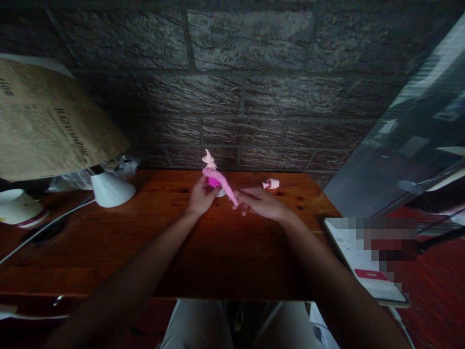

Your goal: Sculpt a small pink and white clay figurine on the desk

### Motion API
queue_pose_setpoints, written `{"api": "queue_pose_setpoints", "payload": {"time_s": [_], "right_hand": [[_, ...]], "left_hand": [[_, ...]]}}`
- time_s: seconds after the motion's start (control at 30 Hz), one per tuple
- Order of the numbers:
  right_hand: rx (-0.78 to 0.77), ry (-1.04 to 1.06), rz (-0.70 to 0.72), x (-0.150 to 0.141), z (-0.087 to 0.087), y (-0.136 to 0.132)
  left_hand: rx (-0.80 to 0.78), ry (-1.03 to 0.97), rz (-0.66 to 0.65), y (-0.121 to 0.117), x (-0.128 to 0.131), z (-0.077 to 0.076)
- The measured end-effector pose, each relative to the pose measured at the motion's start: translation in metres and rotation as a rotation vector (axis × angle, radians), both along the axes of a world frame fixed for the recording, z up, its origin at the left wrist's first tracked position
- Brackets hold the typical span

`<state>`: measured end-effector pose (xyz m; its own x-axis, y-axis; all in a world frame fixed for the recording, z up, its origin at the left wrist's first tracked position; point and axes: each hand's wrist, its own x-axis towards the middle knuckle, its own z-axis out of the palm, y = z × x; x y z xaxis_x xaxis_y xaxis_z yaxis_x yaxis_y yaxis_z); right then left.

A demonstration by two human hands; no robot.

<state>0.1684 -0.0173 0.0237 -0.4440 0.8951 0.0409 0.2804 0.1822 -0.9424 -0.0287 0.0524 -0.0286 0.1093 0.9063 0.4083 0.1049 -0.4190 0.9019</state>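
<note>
My left hand [201, 198] is closed around a small figure with a magenta body [213, 182]. A pale pink pointed piece [208, 159] rises from the top of that figure. Across its front slants a long soft-looking pink strip [225, 185], perhaps modelling clay. The strip's lower right end is pinched in the fingers of my right hand [258, 201]. Something whitish [221, 193] shows under the figure, partly hidden by my left hand. Just beyond my right hand, a small pale pink cup-shaped piece [272, 183] lies on its side on the table.
The wooden table [109, 257] meets a dark brick wall [218, 92]. At left are a lamp with a newsprint shade [54, 121], a white cup [20, 207], crumpled clear plastic [76, 179] and a cable. A tablet-like device [363, 261] lies at the right edge, partly pixelated.
</note>
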Motion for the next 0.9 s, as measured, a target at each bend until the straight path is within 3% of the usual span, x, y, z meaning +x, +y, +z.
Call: {"api": "queue_pose_setpoints", "payload": {"time_s": [0.23, 0.43, 0.6, 0.9], "right_hand": [[-0.018, 0.04, -0.049, -0.002, 0.004, -0.002], [0.155, 0.062, -0.016, -0.001, 0.0, -0.001], [0.291, -0.074, -0.13, 0.002, -0.007, 0.003], [0.3, -0.112, -0.155, 0.001, -0.005, 0.002]], "left_hand": [[-0.007, -0.015, -0.001, -0.003, 0.0, 0.003], [0.005, 0.005, 0.04, -0.002, 0.001, 0.003], [0.023, 0.057, 0.061, -0.003, 0.001, 0.002], [0.043, 0.104, 0.078, -0.001, 0.0, -0.001]]}}
